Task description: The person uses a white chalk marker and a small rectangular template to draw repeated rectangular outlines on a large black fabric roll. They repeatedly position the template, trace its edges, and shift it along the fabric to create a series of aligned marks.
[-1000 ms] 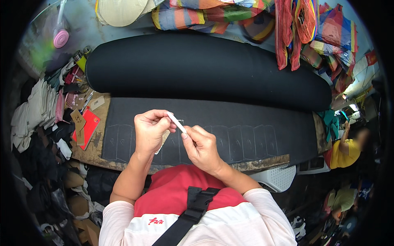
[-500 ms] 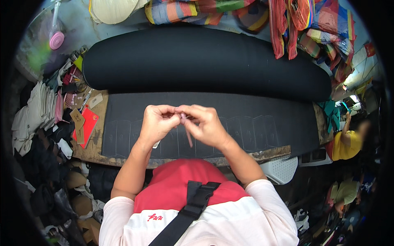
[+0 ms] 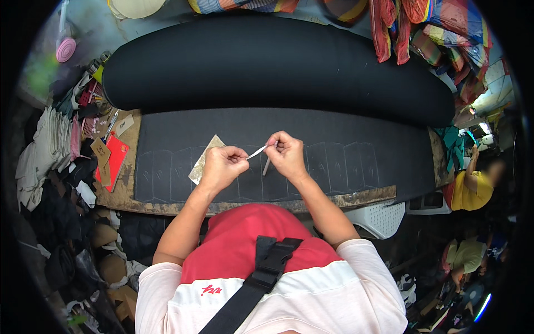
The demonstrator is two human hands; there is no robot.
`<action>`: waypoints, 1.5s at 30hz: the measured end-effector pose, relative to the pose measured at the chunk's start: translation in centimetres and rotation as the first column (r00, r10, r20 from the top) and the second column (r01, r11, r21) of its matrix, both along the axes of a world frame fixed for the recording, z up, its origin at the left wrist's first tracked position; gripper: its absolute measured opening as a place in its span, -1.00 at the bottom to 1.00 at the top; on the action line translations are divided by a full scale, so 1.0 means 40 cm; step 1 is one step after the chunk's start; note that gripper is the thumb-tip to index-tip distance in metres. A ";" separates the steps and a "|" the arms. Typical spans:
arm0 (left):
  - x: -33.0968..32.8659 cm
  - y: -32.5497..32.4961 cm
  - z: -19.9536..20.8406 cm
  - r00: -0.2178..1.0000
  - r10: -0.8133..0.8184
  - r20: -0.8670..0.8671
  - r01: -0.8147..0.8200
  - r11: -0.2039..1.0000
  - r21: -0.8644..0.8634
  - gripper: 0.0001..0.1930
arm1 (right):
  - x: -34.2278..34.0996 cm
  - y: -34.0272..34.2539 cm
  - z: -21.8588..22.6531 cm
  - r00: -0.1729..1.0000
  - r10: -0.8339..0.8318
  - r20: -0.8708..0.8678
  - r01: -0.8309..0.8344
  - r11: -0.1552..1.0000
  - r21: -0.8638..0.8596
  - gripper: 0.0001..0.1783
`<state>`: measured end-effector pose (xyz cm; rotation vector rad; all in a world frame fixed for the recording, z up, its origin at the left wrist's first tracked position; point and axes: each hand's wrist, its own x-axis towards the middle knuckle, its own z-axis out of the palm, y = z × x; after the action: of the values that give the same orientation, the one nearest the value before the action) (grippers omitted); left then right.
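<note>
Both hands raised over black sheet (image 3: pixel 334 139) on desk (image 3: pixel 125 192), forearms coming in from near edge, elbows bent, wrists turned inward. Left hand (image 3: pixel 222 167) curled into loose fist, thumb and forefinger pinched shut on left end of thin white strip (image 3: pixel 257 151). Right hand (image 3: pixel 286 156) likewise closed, its grip pinching strip's right end; second pale stick (image 3: pixel 267 165) hangs down from right fingers. Strip spans the gap between the hands, above sheet. Tan card (image 3: pixel 203 161) lies on sheet, just left of left hand. Red booklet (image 3: pixel 114 161) at desk's left end.
</note>
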<state>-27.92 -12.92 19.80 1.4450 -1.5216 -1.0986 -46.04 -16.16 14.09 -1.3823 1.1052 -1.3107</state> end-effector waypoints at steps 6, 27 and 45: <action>0.064 0.020 -0.033 0.996 0.083 0.023 -0.084 0.995 0.049 -0.83 | -0.068 -0.024 -0.049 0.995 -0.101 -0.001 0.101 0.995 -0.004 -0.95; 0.341 0.027 -0.197 0.911 0.366 -0.190 -0.316 0.916 0.248 -0.92 | 0.081 -0.018 -0.139 0.694 0.031 -0.720 -0.237 0.954 -0.186 -0.56; 0.413 0.008 -0.276 0.100 0.459 -0.883 0.033 0.885 0.464 -0.92 | 0.199 0.014 -0.248 0.565 0.240 -0.789 -0.353 0.935 0.031 -0.81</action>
<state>-11.42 -12.61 8.75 0.6532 -0.0356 -1.6893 -38.08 -15.61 4.16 -2.2493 1.2562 -0.4825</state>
